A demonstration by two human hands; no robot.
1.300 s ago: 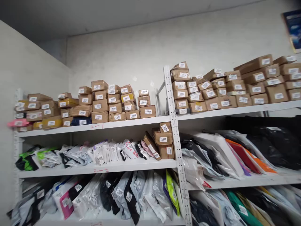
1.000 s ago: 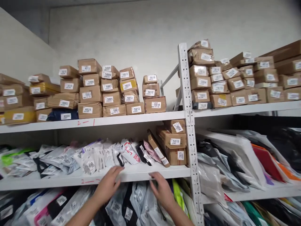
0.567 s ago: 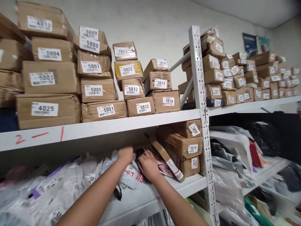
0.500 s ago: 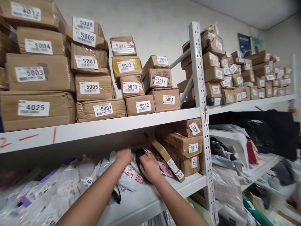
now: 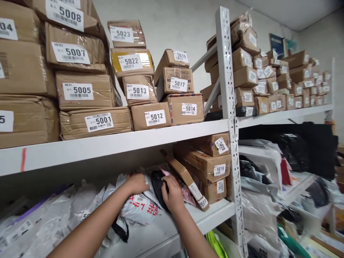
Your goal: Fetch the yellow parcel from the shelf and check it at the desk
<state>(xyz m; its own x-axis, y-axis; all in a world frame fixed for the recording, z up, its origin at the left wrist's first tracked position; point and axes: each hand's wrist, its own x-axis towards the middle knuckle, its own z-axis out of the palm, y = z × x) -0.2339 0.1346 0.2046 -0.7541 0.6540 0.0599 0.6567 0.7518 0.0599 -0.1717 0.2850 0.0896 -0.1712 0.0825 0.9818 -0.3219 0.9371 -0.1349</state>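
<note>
On the lower shelf, my left hand [image 5: 137, 182] is closed over the top of a white plastic parcel bag [image 5: 142, 211] printed with large red characters. To its right, my right hand [image 5: 172, 195] has curled fingers on the edge of a black parcel bag [image 5: 158, 186], which stands between the two hands. A pink parcel bag [image 5: 187, 193] is just behind my right hand. Beside that leans a flat narrow carton [image 5: 192, 184] labelled 5022. My left fingertips are partly hidden against the plastic.
Stacked cartons [image 5: 221, 161] stand against the right end of the lower shelf, by a white perforated post [image 5: 234, 161]. Several pale plastic parcels [image 5: 51, 222] crowd the left. Numbered boxes [image 5: 152, 116] line the upper shelf [image 5: 161, 136] just overhead. More shelving [image 5: 268, 120] extends to the right.
The view has shifted, with the near boxes now farther left. My left hand sits slightly left and lower on the white bag. My right hand stays at the black bag, its fingers more curled.
</note>
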